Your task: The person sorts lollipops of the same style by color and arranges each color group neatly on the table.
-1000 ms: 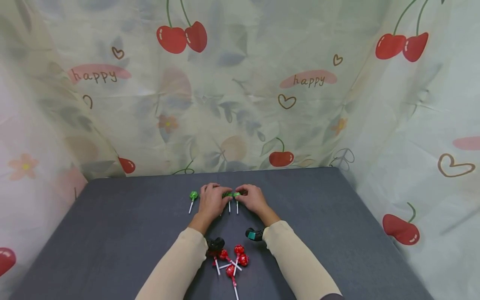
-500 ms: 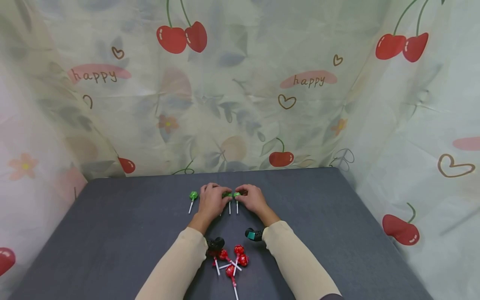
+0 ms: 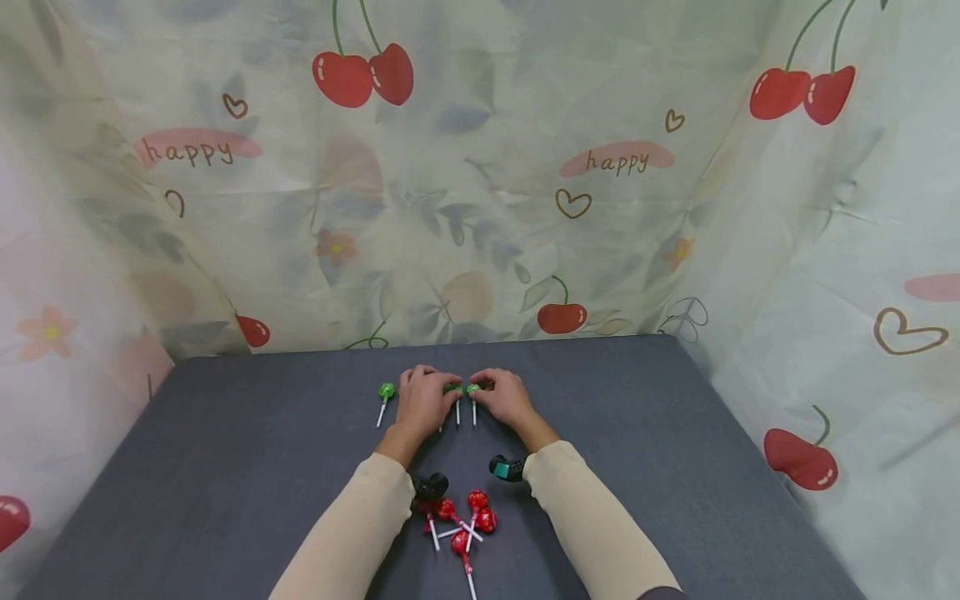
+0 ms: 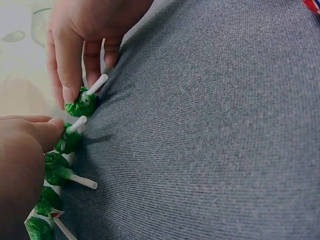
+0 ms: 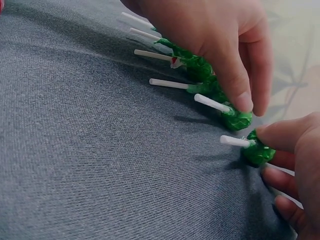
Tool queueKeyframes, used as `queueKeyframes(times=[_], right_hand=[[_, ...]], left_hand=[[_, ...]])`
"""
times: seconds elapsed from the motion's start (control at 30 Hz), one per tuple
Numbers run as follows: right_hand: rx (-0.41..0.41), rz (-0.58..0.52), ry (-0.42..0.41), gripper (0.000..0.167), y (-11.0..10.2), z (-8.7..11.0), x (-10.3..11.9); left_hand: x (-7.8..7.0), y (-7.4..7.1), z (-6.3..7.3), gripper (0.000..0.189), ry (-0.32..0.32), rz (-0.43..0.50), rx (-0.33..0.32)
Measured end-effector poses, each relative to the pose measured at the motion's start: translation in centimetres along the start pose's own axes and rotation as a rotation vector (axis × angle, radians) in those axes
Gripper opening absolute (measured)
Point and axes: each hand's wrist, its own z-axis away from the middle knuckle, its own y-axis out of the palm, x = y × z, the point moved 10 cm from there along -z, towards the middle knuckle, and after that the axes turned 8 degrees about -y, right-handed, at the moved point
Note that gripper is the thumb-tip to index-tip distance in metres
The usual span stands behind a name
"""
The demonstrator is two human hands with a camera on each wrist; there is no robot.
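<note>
Green-wrapped lollipops lie in a row near the table's far side. My left hand (image 3: 423,400) pinches the head of one lollipop (image 5: 236,120) between thumb and finger, its white stick toward me. Just to the right, my right hand (image 3: 506,398) pinches the rightmost green lollipop (image 5: 259,154) by its wrapped head. These two lollipops sit close together with a small gap. Several more, such as a green lollipop (image 4: 56,169) beside my left thumb, continue the row; in the head view my left hand mostly hides them. The leftmost green lollipop (image 3: 386,390) shows clear of it.
Nearer to me, between my forearms, lies a loose pile of red lollipops (image 3: 486,520) with crossing sticks. The dark grey table (image 3: 247,467) stretches to both sides. A printed curtain (image 3: 480,233) hangs behind its back edge and along the sides.
</note>
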Motion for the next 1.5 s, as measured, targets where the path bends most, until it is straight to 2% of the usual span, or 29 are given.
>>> queueKeyframes(times=[0.2,0.53,1.23,1.5], right_hand=[[0.004,0.003,-0.004,0.021,0.1,0.0,0.0],[0.007,-0.014,-0.010,0.019,0.2,-0.1,-0.1],[-0.001,-0.055,-0.016,0.020,0.2,0.0,-0.1],[-0.038,-0.072,-0.020,0.020,-0.5,0.1,-0.1]], left_hand=[[0.0,0.1,0.0,0.023,0.005,-0.026,0.011],[-0.2,0.0,0.3,0.022,0.029,-0.016,0.013],[0.3,-0.2,0.2,0.024,0.005,0.029,0.022],[0.0,-1.3,0.1,0.024,0.017,0.051,-0.013]])
